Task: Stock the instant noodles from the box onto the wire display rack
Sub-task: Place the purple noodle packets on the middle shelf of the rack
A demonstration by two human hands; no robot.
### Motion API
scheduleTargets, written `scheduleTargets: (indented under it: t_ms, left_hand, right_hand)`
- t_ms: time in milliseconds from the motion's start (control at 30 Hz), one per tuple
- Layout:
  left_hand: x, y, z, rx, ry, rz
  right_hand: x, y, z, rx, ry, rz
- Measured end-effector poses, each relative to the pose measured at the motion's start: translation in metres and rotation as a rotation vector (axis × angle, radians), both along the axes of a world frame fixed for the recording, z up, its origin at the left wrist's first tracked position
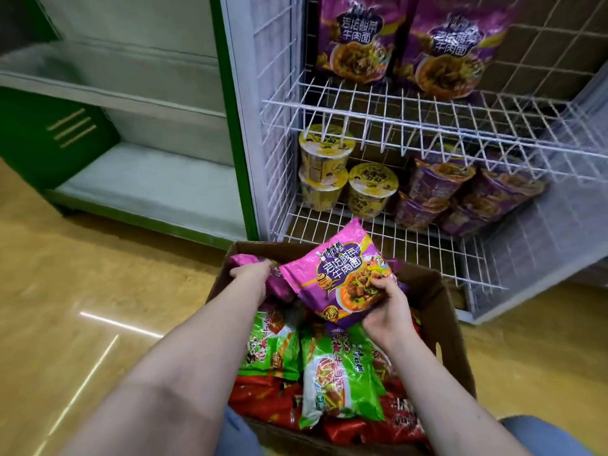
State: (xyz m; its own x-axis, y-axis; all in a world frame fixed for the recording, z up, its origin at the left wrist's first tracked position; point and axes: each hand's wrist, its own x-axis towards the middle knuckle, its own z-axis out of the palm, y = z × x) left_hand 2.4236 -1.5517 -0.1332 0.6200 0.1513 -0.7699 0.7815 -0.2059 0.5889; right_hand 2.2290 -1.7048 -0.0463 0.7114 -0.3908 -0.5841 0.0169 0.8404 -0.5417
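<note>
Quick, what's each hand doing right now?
Left hand: grips a half-buried purple packet inside the box.
Right hand: holds a raised purple noodle packet.

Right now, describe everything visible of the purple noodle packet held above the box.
The purple noodle packet is a glossy plastic pillow pack, magenta shading to purple, with white Chinese lettering and a picture of a noodle bowl. It looks sealed. It is tilted, printed face up, above the far end of the cardboard box, in front of the wire rack's lowest shelf. The right hand pinches its lower right corner; the left hand grips another purple pack beside its left edge.
</note>
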Motion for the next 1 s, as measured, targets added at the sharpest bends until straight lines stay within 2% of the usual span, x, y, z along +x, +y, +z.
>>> scheduleTargets:
  t_ms: [33,167,267,367,600,800,900,1000]
  left_hand:
    - [-0.02,0.001,0.036,-0.013,-0.077,-0.065]
    - [-0.045,-0.009,0.086,0.091,-0.332,-0.427]
    - [-0.062,-0.013,0.13,0.118,-0.377,-0.666]
    - [-0.071,-0.016,0.175,-0.023,-0.317,-0.798]
    - [-0.086,-0.035,0.259,-0.118,-0.448,-0.892]
    - [-0.108,-0.061,0.325,-0.241,-0.406,-1.041]
    - [-0.115,-0.066,0.345,-0.376,-0.4,-1.064]
    - [-0.113,-0.065,0.351,-0.58,-0.381,-0.948]
  right_hand:
    - [-0.003,-0.001,0.006,-0.003,0.008,0.003]
    - [-0.014,-0.012,0.021,-0.006,0.025,0.019]
    - [-0.023,-0.021,0.041,-0.014,-0.009,0.07]
    - [-0.029,-0.027,0.059,-0.04,-0.043,0.088]
    - [-0.035,-0.035,0.091,-0.047,-0.189,0.118]
    - [-0.043,-0.037,0.129,-0.022,-0.42,0.098]
    - [-0.043,-0.04,0.145,-0.043,-0.46,0.048]
    - [-0.041,-0.048,0.159,-0.03,-0.509,-0.046]
